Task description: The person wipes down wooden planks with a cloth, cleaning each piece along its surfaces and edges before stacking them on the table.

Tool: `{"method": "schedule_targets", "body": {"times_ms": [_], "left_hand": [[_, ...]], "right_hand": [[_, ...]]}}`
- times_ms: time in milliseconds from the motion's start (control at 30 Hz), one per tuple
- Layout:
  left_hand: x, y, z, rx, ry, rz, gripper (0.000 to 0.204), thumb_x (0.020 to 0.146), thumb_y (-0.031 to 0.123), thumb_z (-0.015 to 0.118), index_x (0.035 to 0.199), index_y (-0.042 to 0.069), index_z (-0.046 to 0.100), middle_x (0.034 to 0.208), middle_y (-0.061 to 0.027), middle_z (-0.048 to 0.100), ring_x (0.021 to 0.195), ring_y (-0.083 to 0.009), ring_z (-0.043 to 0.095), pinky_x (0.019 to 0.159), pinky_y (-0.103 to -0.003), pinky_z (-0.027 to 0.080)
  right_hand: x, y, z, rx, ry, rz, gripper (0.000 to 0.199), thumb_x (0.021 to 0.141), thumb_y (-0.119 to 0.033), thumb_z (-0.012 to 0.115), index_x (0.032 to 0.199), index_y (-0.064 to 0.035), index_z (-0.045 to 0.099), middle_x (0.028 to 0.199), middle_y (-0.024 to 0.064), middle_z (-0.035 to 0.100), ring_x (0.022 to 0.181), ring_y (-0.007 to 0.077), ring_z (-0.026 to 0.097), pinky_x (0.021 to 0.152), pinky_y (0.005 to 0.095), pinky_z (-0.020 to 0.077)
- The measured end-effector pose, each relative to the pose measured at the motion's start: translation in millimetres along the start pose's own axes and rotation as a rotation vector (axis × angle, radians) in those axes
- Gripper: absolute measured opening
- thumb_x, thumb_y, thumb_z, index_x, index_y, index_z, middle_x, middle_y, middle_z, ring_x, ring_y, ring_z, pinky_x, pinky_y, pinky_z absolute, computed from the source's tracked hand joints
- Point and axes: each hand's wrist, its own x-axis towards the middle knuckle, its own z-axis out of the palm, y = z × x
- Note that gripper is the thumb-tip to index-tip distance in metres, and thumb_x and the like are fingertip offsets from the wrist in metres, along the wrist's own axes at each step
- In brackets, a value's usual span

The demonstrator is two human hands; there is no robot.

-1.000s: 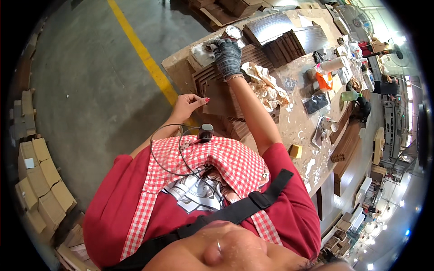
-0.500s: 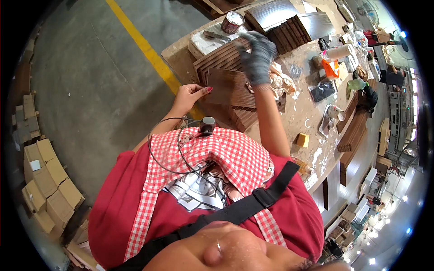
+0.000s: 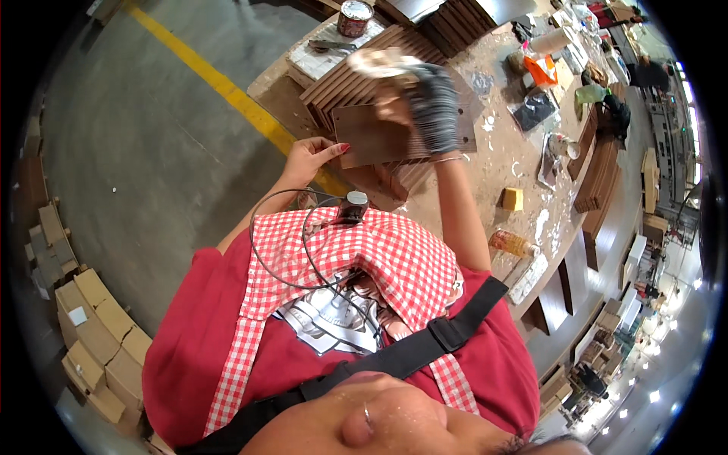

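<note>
My left hand (image 3: 311, 158), bare, pinches the left edge of a flat dark brown wooden board (image 3: 368, 142) between thumb and fingers. The board lies at the table's near edge, tilted a little. Over its right part is my right hand (image 3: 434, 108), in a dark grey glove and smeared by motion. A crumpled cream rag (image 3: 385, 64) is held in that hand and hangs out past its fingers. Behind the board, several similar boards stand stacked on edge (image 3: 356, 85). More brown wood (image 3: 377, 184) shows below the board.
A paint tin (image 3: 354, 18) and a flat-bladed tool (image 3: 332, 45) rest at the table's far left. On the table (image 3: 485, 163) are a yellow block (image 3: 513, 199), an orange packet (image 3: 541, 72) and a bottle (image 3: 513, 243). Cardboard (image 3: 106, 341) is piled at the left. A cable loops before my apron.
The rag, lying on the table before, is now in my gloved right hand, which has come down over the board. My left hand keeps its hold on the board's edge. The view has shifted slightly.
</note>
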Motion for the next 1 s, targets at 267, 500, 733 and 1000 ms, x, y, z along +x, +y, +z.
{"method": "schedule_targets", "body": {"times_ms": [267, 500, 733, 1000], "left_hand": [[6.7, -18.4, 1.1, -0.014, 0.025, 0.032, 0.012, 0.087, 0.011, 0.065, 0.084, -0.001, 0.065, 0.075, -0.0007, 0.063, 0.068, -0.0078, 0.055, 0.063, -0.020, 0.043], [10.2, -18.5, -6.2, 0.041, -0.025, -0.041, 0.024, 0.091, 0.024, 0.063, 0.095, 0.001, 0.067, 0.080, -0.0016, 0.066, 0.072, -0.0081, 0.057, 0.067, -0.023, 0.043], [0.1, 2.8, 4.2, -0.028, -0.120, -0.047, 0.028, 0.092, 0.021, 0.061, 0.108, -0.001, 0.064, 0.087, -0.0041, 0.068, 0.078, -0.0104, 0.059, 0.074, -0.024, 0.045], [14.3, -21.0, 12.6, -0.105, -0.050, 0.095, 0.051, 0.085, 0.000, 0.061, 0.133, 0.003, 0.044, 0.126, -0.0108, 0.054, 0.112, -0.0186, 0.055, 0.088, -0.029, 0.047]], "right_hand": [[-13.0, -40.2, 52.0, -0.313, -0.438, -0.053, 0.022, 0.075, -0.030, 0.065, 0.091, -0.0177, 0.072, 0.101, 0.0065, 0.063, 0.096, 0.0271, 0.059, 0.086, 0.0411, 0.0428], [-15.2, -19.5, 9.3, 0.052, 0.004, 0.047, 0.028, 0.072, -0.001, 0.060, 0.098, -0.0084, 0.069, 0.105, 0.0106, 0.063, 0.094, 0.0307, 0.058, 0.086, 0.0390, 0.0469], [-68.3, 9.6, 0.0, -0.056, -0.054, 0.198, 0.026, 0.074, -0.006, 0.066, 0.100, -0.0060, 0.067, 0.131, 0.0084, 0.055, 0.125, 0.0284, 0.047, 0.101, 0.0399, 0.0399], [-70.9, -41.3, 36.7, 0.033, -0.112, -0.010, 0.037, 0.072, -0.017, 0.067, 0.109, -0.0157, 0.068, 0.111, 0.0088, 0.063, 0.103, 0.0271, 0.058, 0.093, 0.0380, 0.0437]]}}
